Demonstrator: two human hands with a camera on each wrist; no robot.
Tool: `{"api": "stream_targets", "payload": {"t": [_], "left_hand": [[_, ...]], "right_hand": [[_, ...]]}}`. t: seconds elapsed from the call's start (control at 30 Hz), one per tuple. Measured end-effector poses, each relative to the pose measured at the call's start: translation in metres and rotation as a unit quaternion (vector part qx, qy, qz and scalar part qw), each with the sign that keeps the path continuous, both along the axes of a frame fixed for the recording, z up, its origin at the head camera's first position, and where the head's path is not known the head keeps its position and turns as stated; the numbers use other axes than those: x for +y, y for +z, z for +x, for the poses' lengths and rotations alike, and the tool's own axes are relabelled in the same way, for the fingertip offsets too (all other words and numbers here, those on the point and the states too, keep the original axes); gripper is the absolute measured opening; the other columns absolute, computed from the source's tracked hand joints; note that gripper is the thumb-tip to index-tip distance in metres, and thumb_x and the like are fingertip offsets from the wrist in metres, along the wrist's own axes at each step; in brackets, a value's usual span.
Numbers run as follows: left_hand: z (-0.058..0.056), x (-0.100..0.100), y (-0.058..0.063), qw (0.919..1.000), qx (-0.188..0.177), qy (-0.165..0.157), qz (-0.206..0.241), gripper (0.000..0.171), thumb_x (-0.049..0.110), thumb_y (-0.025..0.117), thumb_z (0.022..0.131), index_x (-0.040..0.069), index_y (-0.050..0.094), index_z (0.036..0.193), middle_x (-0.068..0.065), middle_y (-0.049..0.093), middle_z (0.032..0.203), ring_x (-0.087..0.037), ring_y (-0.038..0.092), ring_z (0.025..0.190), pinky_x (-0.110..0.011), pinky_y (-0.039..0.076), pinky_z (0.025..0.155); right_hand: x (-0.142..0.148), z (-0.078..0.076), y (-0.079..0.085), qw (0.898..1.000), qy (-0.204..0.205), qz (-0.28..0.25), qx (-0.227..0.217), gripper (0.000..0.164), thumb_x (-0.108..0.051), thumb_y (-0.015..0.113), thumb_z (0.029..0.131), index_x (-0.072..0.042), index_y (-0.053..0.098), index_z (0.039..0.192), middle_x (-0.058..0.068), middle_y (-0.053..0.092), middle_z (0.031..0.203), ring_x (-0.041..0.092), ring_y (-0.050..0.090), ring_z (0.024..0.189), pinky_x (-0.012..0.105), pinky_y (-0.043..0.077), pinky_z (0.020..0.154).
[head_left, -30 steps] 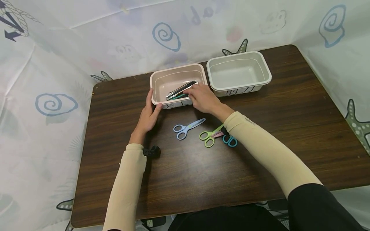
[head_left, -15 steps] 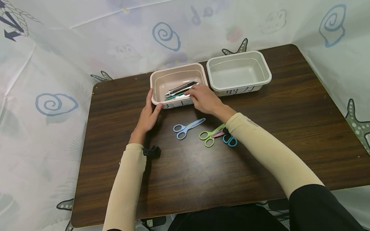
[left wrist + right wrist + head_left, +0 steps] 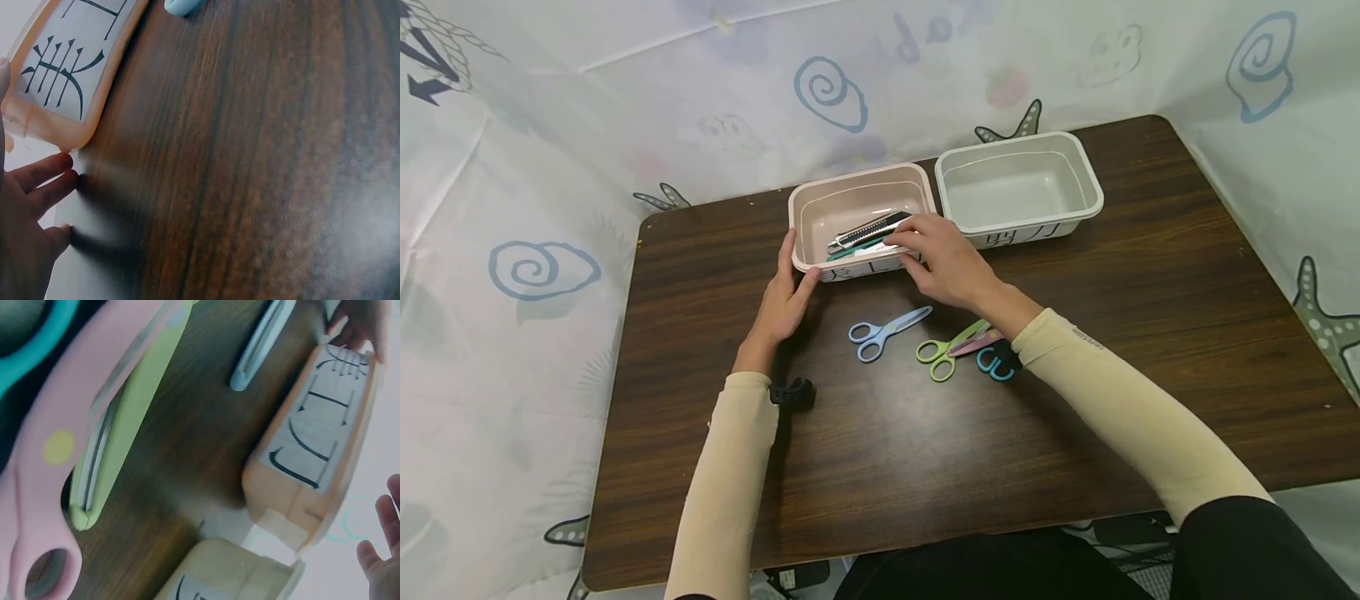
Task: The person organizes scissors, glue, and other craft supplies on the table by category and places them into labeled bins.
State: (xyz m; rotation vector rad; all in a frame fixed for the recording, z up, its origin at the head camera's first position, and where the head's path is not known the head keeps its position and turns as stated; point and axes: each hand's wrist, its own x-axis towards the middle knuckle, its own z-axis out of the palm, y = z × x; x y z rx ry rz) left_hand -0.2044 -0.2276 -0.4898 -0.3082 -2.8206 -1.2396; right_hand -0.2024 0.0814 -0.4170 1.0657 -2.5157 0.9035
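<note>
My left hand [image 3: 777, 312] rests against the near left corner of the pink bin [image 3: 857, 179], thumb at the front rim and straight fingers along its end. In the bin lie a black-and-silver utility knife [image 3: 871, 229] and a teal item with a white label [image 3: 857, 252]. Over the bin's near right corner hovers my right hand [image 3: 946, 260], loosely spread, above the rim with nothing held. In the right wrist view its fingers appear extended. On the table sit light blue scissors [image 3: 886, 333], green scissors [image 3: 951, 346], pink scissors [image 3: 977, 340] and teal scissors [image 3: 996, 364].
A grey-white bin [image 3: 1018, 187] stands right of the pink one, almost touching it. Both carry a label with black characters on the front. The dark wooden table [image 3: 887, 442] has a patterned cloth [image 3: 700, 100] behind and at its sides.
My right hand has lifted slightly and drawn back to the right, leaving the utility knife lying in the pink bin. More of the pink scissors shows beneath the forearm. The left hand stays put.
</note>
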Motion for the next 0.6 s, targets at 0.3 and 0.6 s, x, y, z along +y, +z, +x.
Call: {"api": "stream_targets", "payload": {"t": [0.3, 0.6], "left_hand": [[0.001, 0.000, 0.000, 1.0000, -0.004, 0.001, 0.000, 0.072, 0.054, 0.047, 0.099, 0.044, 0.002, 0.156, -0.008, 0.028, 0.158, -0.033, 0.037, 0.137, -0.055, 0.028, 0.109], [0.001, 0.000, 0.001, 1.0000, -0.002, -0.002, 0.003, 0.073, 0.053, 0.047, 0.100, 0.043, 0.003, 0.156, -0.007, 0.028, 0.158, -0.032, 0.038, 0.137, -0.055, 0.028, 0.109]], "right_hand": [[0.029, 0.021, 0.015, 0.997, 0.025, 0.045, -0.051, 0.030, -0.008, 0.063, 0.094, -0.010, 0.068, 0.123, 0.007, 0.061, 0.116, 0.025, 0.054, 0.108, 0.042, 0.040, 0.095], [0.064, 0.040, 0.015, 0.976, 0.038, 0.145, -0.155, 0.031, -0.017, 0.066, 0.095, -0.013, 0.067, 0.125, 0.002, 0.060, 0.119, 0.020, 0.056, 0.107, 0.042, 0.045, 0.091]]}}
